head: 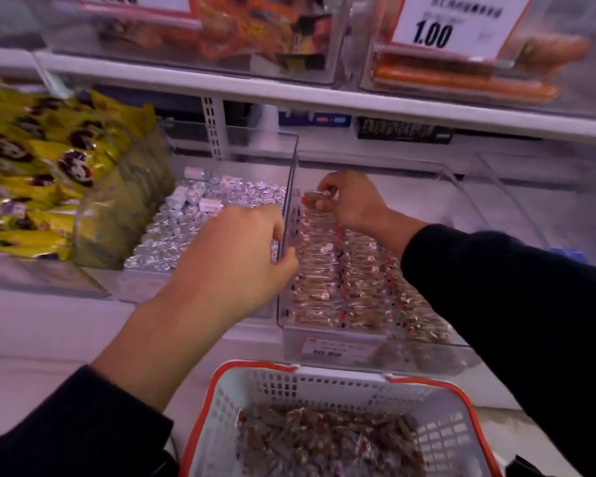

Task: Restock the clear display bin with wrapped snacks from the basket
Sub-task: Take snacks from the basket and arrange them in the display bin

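The clear display bin (424,342) sits on the lower shelf, holding rows of brown wrapped snacks (351,287). My right hand (353,201) reaches to the bin's far left corner and pinches one wrapped snack (315,196) there. At the bin's left wall, my left hand (234,256) has its fingers curled over the top edge of the clear wall (289,187). Below, at the bottom centre, a white basket with an orange rim (437,425) holds a loose heap of the same snacks (324,438).
A neighbouring clear bin with silver-wrapped sweets (193,215) stands left of the display bin. Yellow packets (38,160) fill the bin at far left. Upper shelf bins carry orange goods and a price card (451,25). An empty-looking clear bin (530,201) stands on the right.
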Tool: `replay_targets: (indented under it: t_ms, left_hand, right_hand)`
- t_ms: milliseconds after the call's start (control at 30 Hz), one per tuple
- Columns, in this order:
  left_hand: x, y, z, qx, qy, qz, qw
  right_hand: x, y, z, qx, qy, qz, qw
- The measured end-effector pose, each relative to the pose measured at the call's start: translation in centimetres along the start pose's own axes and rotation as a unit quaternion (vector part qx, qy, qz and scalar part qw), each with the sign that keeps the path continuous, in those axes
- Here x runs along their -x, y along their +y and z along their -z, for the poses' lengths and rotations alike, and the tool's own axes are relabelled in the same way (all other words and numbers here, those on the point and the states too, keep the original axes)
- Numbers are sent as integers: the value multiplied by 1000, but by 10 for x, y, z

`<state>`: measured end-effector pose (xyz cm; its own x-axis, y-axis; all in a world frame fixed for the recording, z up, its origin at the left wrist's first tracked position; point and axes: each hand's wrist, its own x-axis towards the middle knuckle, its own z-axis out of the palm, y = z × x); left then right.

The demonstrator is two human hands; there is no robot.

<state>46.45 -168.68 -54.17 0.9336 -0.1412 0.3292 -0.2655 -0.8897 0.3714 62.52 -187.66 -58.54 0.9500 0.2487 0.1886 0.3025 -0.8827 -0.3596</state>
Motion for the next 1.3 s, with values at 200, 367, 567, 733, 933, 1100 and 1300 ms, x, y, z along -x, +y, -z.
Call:
replay_targets:
  t_ms: [200,367,567,733,933,1100,1300]
  left_hand:
    - [-7,-5,0,-4,-19,-54,998]
    - [-9,-4,-1,-8,-19,-58,998]
    - [3,3,7,-27,23,-17,999]
    - [31,16,8,59,-52,-190,979]
    - [102,25,-99,-67,-433,-165,884]
    - [192,-7,-204,-110,-526,66,841]
    - [291,-19,-285,125,-559,370,732]
  right_hand:
    - [-1,11,-17,145,74,66,985]
    - [-4,9,-7,181,64,88,977]
    - [15,-23,28,168,-2,26,985]
    - [143,-40,67,-12,286,118,951]
    - [317,8,-75,-106,125,-94,982]
    - [399,73,-185,-117,-257,-281,917]
    - [441,125,-239,-205,-301,-483,797]
